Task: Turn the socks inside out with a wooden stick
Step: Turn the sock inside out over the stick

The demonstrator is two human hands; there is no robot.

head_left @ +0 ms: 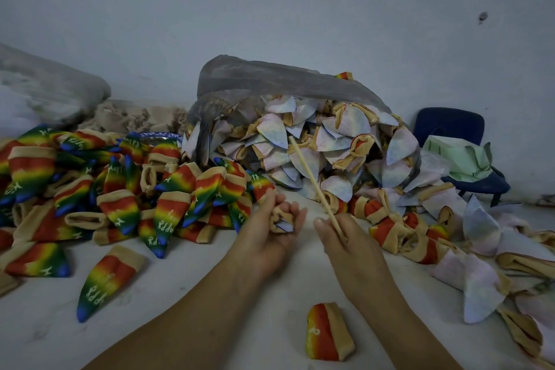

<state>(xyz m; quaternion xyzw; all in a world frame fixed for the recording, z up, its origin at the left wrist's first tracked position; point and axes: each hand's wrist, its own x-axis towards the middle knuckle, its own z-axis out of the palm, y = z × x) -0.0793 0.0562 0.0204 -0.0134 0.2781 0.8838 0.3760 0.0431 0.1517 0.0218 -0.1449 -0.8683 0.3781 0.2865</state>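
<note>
My left hand (pixel 271 233) grips a bunched-up sock (pixel 280 219), tan cuff and pale inside showing between the fingers. My right hand (pixel 339 237) pinches the lower end of a thin wooden stick (pixel 313 182) that slants up and to the left, its tip over the pale heap. The stick's lower end is beside the sock, a small gap apart. A pile of rainbow socks (pixel 120 189) lies to the left. A heap of pale inside-out socks (pixel 324 147) spills from a grey plastic bag (pixel 270 78) in the middle.
One rainbow sock (pixel 329 330) lies near my right forearm, another (pixel 105 279) to the lower left. More pale and half-turned socks (pixel 480 264) trail along the right. A blue chair (pixel 456 135) with green cloth stands at the back right. A grey sack (pixel 51 90) sits back left.
</note>
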